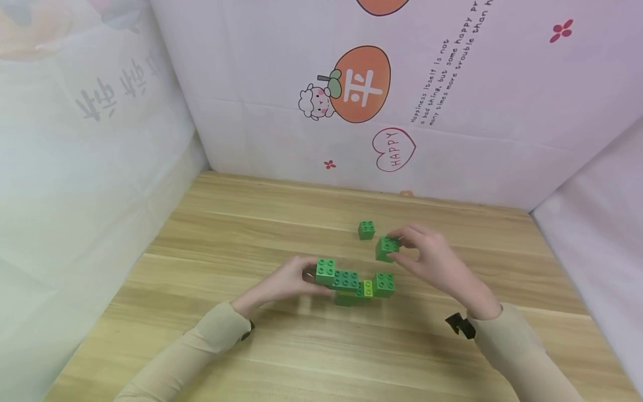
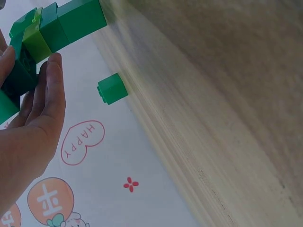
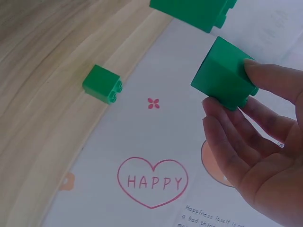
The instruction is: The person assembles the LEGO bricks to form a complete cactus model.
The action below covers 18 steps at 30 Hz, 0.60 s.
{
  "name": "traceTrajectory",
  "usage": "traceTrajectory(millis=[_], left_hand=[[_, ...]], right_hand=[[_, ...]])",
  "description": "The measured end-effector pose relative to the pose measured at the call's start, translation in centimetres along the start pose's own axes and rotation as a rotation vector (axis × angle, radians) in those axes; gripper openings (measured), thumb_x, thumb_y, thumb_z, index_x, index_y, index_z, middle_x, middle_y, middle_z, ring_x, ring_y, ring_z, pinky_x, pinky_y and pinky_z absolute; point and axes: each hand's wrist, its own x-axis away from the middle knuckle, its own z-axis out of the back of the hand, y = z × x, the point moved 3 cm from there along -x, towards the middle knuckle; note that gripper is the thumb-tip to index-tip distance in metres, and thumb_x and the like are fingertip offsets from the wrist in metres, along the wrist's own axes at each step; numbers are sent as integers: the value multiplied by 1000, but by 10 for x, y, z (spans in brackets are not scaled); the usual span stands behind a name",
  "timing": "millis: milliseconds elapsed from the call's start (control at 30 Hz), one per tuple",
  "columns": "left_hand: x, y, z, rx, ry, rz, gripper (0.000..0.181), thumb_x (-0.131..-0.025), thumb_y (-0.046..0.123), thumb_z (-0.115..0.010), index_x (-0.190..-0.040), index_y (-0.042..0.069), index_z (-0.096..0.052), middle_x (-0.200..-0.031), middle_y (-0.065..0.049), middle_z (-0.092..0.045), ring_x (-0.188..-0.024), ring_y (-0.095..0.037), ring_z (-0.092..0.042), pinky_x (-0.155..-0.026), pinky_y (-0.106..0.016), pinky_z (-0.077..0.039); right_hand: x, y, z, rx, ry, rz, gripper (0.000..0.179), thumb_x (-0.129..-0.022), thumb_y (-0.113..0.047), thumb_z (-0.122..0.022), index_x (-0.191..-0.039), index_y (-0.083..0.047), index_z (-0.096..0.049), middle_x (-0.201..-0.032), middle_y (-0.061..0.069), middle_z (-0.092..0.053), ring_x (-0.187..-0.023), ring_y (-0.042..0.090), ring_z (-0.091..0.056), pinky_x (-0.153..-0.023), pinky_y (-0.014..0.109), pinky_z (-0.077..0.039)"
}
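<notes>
My left hand grips the left end of a joined row of toy building bricks. A light green brick tops that end, a darker green piece spans the middle, and a small lime brick sits before the green block at the right end. In the left wrist view, the fingers curl along the dark green brick. Thumb and fingers of my right hand pinch a single green brick, held just behind the row's right end. Its studs point toward the palm in the right wrist view.
One loose green brick stands studs up on the wood-grain table, beyond both hands. White printed cloth rises behind the table, with more cloth along the left and right sides.
</notes>
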Motion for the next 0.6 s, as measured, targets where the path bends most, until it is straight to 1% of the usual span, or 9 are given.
traceTrajectory(millis=[267, 600], left_hand=[[0, -1, 0, 2, -6, -14, 39, -82, 13, -81, -119, 13, -68, -116, -5, -73, -101, -12, -71, -90, -20, -58], [0, 0, 1, 17, -8, -9, 39, -81, 12, -81, -119, 13, -68, -116, -5, -73, -101, -12, -71, -90, -22, -59]], right_hand=[[-3, -16, 0, -1, -12, 30, 30, -78, -5, -81, -105, -5, -69, -99, 3, -71, -87, 17, -69, -75, 32, -62], [-5, -31, -5, -22, -30, 121, 34, -77, -5, -82, -107, -3, -68, -96, 1, -68, -87, 15, -69, -76, 27, -62]])
